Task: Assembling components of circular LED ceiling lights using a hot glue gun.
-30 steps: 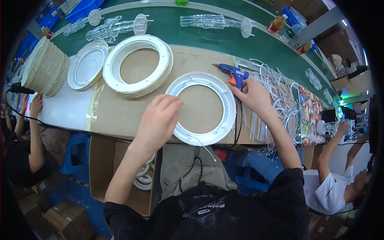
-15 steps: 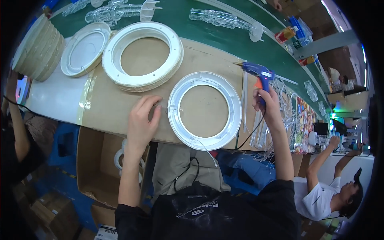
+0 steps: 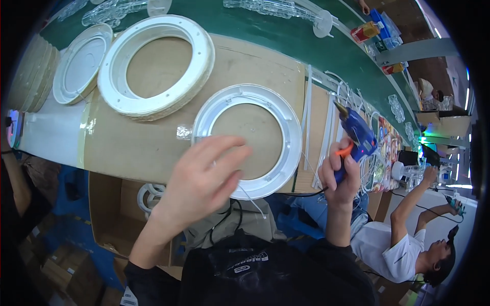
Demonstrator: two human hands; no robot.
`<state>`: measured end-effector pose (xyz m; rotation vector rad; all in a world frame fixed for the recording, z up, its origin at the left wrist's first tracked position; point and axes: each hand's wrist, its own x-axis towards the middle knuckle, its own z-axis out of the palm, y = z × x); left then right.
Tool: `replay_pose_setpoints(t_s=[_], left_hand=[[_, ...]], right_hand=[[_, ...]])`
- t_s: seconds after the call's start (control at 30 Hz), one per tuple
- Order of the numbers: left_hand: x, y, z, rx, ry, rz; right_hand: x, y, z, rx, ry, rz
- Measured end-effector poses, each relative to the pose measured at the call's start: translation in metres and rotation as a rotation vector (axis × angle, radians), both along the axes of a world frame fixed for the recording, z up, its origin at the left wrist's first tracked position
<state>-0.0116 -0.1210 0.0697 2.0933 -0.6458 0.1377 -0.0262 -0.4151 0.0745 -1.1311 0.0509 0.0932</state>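
A blue hot glue gun (image 3: 359, 133) with an orange trigger is in my right hand (image 3: 347, 186), fingers wrapped round its grip, the brass nozzle pointing up and left. On the cardboard-covered bench lies a white ring-shaped lamp frame (image 3: 291, 137), its channelled side facing up. A thin clear wire (image 3: 253, 203) trails from the ring over the bench's near edge. My left hand (image 3: 196, 178) hovers over the ring's near left part, fingers loosely bent and apart, with nothing seen in them; it hides that stretch of rim.
At the left are a thicker white ring (image 3: 204, 61), a round white tray-like piece (image 3: 61, 84) and a stack of round pieces (image 3: 33, 76). White strips and wires (image 3: 326, 127) lie right. Clear plastic parts (image 3: 275, 10) rest on the green surface behind. A co-worker (image 3: 388, 250) sits at right.
My left hand has moved right, from beside the ring to over it. The glue gun has come lower and nearer me, its nozzle tipped more upward. The whole view has shifted slightly.
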Motion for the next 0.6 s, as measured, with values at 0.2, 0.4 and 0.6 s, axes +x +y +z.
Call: replay_pose_setpoints(t_s=[0.2,0.4,0.6], left_hand=[[0.023,-0.061,-0.020,0.416,0.047,-0.231],[0.034,-0.081,-0.023,0.504,0.015,-0.248],[0.040,-0.087,-0.023,0.601,0.039,-0.243]], right_hand=[[-0.029,0.001,-0.007,0.104,-0.103,-0.111],[-0.044,-0.006,-0.015,0.044,-0.053,-0.097],[-0.043,-0.013,-0.029,0.063,0.022,-0.089]])
